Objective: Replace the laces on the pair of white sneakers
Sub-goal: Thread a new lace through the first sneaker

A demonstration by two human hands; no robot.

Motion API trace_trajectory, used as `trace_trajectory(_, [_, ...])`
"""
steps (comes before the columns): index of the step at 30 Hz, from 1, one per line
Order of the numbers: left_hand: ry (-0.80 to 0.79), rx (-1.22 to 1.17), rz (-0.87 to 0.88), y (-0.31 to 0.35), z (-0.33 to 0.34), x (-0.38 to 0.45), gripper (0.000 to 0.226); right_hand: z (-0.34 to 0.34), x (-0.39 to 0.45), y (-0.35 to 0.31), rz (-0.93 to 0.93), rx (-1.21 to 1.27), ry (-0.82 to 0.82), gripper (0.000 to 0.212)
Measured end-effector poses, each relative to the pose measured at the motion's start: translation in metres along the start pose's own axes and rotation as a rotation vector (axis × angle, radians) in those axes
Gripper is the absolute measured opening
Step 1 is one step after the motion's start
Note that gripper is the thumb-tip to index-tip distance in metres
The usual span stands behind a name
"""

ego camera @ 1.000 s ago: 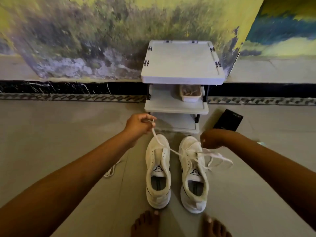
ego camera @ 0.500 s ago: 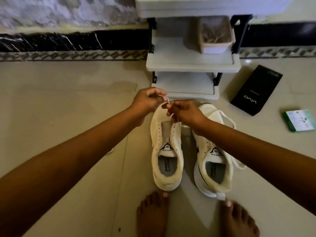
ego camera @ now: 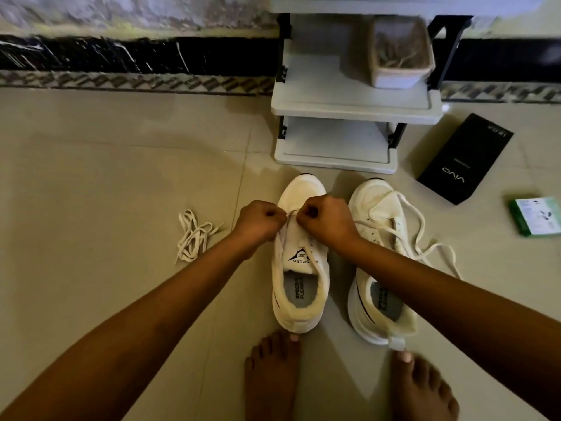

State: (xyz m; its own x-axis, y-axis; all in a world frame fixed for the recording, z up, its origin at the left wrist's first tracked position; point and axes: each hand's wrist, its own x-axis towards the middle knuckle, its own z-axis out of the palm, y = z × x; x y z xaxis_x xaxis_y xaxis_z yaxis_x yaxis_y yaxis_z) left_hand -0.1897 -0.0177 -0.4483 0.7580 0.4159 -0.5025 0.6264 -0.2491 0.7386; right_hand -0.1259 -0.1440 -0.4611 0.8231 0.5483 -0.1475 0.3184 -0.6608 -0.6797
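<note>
Both hands, left hand and right hand, seemingly pinch a lace over the left sneaker.

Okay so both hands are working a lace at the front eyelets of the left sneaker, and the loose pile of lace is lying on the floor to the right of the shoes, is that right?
Not quite. The loose lace pile lies on the floor to the left of the shoes, not the right, as the head view shows. The rest holds: the left hand and right hand both pinch a lace at the front eyelets of the left sneaker.

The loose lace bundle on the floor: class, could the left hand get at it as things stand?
Probably yes: the loose lace bundle lies on bare floor beside the left hand, nothing between, though that hand now pinches the left sneaker's lace.
</note>
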Motion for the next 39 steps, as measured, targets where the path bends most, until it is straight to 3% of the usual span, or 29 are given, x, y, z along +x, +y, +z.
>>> trace_trajectory(7, [-0.048,-0.142,-0.032,-0.011,-0.002,0.001,0.025,0.007,0.000,-0.002,0.004,-0.052,-0.016,0.019])
trace_trajectory(14, [-0.024,-0.171,-0.021,-0.011,0.002,-0.002,0.027,0.017,-0.006,-0.003,0.139,0.051,0.105,0.020])
trace_trajectory(21, [-0.002,-0.275,-0.082,-0.009,0.008,-0.006,0.027,0.019,-0.005,-0.010,0.109,-0.199,0.074,0.025])
trace_trajectory(28, [0.011,-0.349,-0.054,-0.011,0.009,-0.011,0.028,0.018,-0.007,-0.013,0.134,-0.151,0.052,0.023])
trace_trajectory(32, [-0.030,-0.264,0.008,-0.017,0.006,-0.012,0.031,0.018,-0.007,-0.016,0.145,-0.128,0.035,0.022])
trace_trajectory(35, [0.013,-0.170,0.079,-0.018,0.006,-0.009,0.027,0.014,-0.004,-0.017,0.095,-0.211,-0.043,0.020])
trace_trajectory(39, [0.057,-0.081,0.141,-0.020,0.007,-0.004,0.025,0.015,-0.002,-0.012,0.145,-0.110,-0.035,0.015])
